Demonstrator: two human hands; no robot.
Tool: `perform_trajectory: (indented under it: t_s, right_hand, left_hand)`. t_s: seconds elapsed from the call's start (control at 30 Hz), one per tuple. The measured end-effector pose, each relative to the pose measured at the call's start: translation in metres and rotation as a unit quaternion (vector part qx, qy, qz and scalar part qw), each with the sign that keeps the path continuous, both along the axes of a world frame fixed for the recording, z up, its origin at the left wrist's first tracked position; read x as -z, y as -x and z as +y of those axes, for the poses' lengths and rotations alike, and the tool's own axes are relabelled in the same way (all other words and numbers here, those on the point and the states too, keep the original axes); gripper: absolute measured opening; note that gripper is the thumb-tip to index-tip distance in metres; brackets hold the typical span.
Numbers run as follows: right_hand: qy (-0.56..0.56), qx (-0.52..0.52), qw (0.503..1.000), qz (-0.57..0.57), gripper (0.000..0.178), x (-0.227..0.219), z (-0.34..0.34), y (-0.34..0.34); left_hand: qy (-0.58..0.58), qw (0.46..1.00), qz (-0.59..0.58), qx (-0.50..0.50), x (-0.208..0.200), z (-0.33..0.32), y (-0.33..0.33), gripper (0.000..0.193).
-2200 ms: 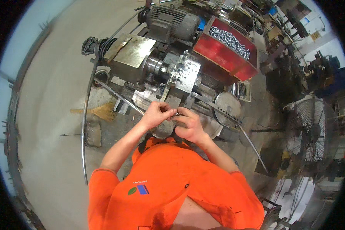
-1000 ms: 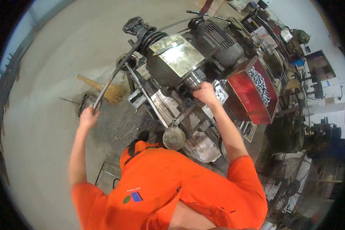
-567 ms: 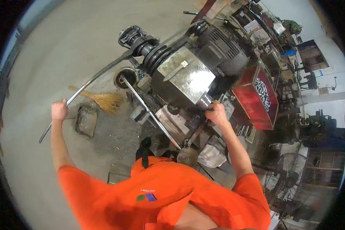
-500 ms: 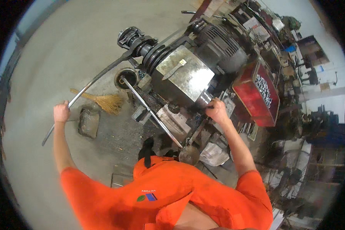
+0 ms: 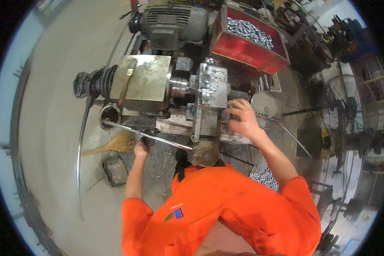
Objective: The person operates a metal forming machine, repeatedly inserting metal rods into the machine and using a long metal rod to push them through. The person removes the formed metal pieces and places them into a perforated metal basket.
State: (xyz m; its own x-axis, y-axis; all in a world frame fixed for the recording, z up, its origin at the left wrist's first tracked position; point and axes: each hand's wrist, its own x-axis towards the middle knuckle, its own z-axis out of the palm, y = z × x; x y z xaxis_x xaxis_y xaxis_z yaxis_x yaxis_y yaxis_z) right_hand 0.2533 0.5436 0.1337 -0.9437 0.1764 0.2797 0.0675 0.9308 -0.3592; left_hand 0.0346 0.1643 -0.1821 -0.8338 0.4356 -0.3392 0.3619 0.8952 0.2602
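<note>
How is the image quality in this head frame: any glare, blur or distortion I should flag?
Head view: strong fisheye bending, so the thin metal rod curves along the left rim; black corners. Glare on the brass-coloured machine housing. Left hand and right hand are fairly sharp; the fan and the far right side look dim and soft.

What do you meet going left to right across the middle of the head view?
Black pulley → brass-coloured machine housing → left hand on the long metal rod → grey steel block → right hand → standing fan.
</note>
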Motion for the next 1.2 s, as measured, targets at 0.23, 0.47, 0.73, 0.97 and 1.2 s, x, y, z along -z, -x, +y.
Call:
perform_trajectory:
  t_s: [0.23,0.47,0.73,0.97,1.2]
  right_hand:
    - [0.027,0.221,0.968,-0.113,0.035,0.037,0.090,-0.160]
    - [-0.060,0.477,0.817,-0.319,0.052,0.114,0.212,-0.340]
    - [-0.027,0.574,0.743,-0.343,0.033,0.154,0.206,-0.394]
    - [0.044,0.550,0.785,-0.283,0.022,0.172,0.055,-0.400]
    - [0.359,0.571,0.736,-0.055,0.024,0.184,-0.041,-0.335]
  left_hand:
    - [0.200,0.971,0.058,0.118,-0.040,0.020,0.049,0.019]
    - [-0.046,0.998,0.028,-0.033,-0.115,-0.021,0.029,0.029]
    - [-0.353,0.858,-0.203,-0.313,-0.189,0.027,0.011,0.048]
    - [-0.405,0.829,-0.129,-0.363,-0.151,0.075,-0.004,0.035]
    - [-0.446,0.817,-0.061,-0.361,-0.131,0.077,0.000,0.021]
